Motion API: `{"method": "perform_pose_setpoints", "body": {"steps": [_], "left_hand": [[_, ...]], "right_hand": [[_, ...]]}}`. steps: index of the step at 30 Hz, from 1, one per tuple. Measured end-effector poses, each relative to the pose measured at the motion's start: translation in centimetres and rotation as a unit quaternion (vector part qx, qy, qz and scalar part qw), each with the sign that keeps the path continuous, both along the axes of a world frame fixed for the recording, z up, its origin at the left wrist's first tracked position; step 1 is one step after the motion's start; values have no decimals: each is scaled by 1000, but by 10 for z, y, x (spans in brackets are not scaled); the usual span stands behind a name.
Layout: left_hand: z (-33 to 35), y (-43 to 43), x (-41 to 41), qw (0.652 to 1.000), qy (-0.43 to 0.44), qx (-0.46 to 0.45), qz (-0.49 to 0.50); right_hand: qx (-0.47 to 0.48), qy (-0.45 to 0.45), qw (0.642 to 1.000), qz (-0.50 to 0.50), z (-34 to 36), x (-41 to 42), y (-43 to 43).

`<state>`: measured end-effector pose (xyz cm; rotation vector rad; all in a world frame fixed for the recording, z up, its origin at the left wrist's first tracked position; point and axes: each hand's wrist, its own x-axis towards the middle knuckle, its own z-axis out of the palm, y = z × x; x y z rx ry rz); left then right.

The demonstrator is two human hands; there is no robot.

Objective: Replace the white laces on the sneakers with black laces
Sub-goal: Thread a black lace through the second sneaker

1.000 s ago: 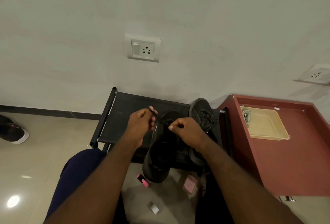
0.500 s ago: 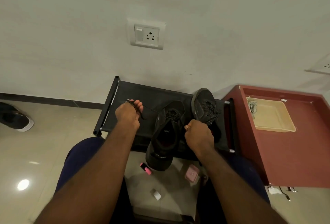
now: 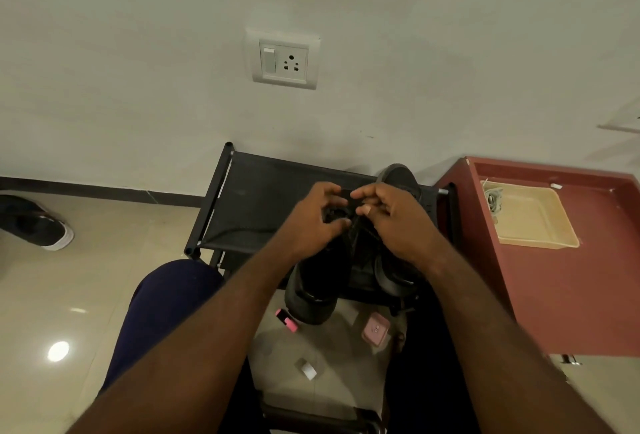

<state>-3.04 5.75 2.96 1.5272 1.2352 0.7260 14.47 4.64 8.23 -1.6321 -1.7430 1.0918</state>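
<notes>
Two dark sneakers lie on a black rack (image 3: 263,191) in front of me. The nearer sneaker (image 3: 317,290) hangs heel-first over the rack's front edge. The second sneaker (image 3: 398,177) lies behind it to the right, mostly hidden by my hands. My left hand (image 3: 313,222) and my right hand (image 3: 391,215) meet over the nearer sneaker's lacing, fingers curled and pinching the black lace (image 3: 341,214). A strand of black lace (image 3: 239,233) trails left across the rack. The eyelets are hidden under my fingers.
A red cabinet (image 3: 568,281) at the right carries a beige tray (image 3: 533,215) with a pale cord bundle (image 3: 491,196). On the floor lie a pink marker (image 3: 286,320), a pink case (image 3: 375,329) and a small white item (image 3: 307,369). Another shoe (image 3: 38,222) lies far left.
My left hand had pulled the lace out to the left; it has come back to the middle. Both hands now meet over the nearer sneaker's lacing.
</notes>
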Motion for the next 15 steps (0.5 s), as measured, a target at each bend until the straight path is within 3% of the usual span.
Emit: {"method": "perform_pose_setpoints", "body": {"steps": [4,9,12,15], "left_hand": [[0,-2,10,997,-58,-12,41],[-3,5,-1,991,-32,71,109],[-1,5,-3,992,5,83,98],[-1,5,-7,990,-17,68,120]], "right_hand": [[20,43,999,-3,18,-2,8],[22,151,979,-133,1,-10,17],[-10,114,979,-167,-31,-22,16],[-31,65,995,-75,-51,-29,5]]}}
